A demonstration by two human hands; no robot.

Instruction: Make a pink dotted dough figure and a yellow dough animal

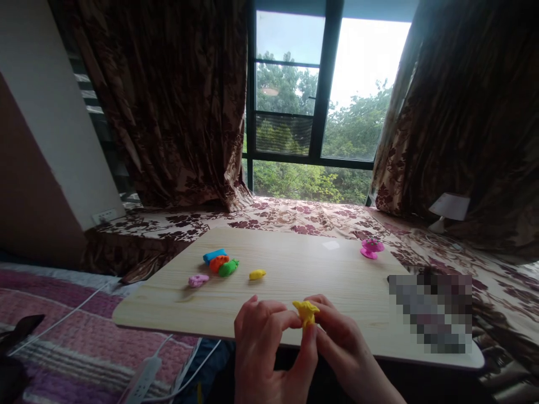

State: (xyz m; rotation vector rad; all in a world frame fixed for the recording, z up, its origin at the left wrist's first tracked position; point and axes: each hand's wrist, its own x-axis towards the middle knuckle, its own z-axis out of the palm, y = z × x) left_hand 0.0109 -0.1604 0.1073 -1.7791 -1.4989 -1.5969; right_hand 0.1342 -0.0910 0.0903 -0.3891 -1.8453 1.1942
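A small yellow piece of modelling clay [306, 310], with a flared, uneven top and a narrower lower part, is raised above the front edge of the table. My left hand [264, 342] pinches it from the left between thumb and forefinger. From the other side, the fingertips of my right hand [343, 339] also press on it, partly hiding its lower end. Beyond my hands lies another yellow lump [257, 274]. Farther left sit a blue lump [215, 256], an orange one [219, 263], a green one [228, 268] and a pink one [198, 280].
The pale wooden table [164, 303] spans the front. At its far right stands a bright pink knobbed object [371, 248], near a whitish patch [330, 245]. A blurred-out object [433, 314] lies at the right edge. A power strip [143, 379] with cables rests on the bed at lower left.
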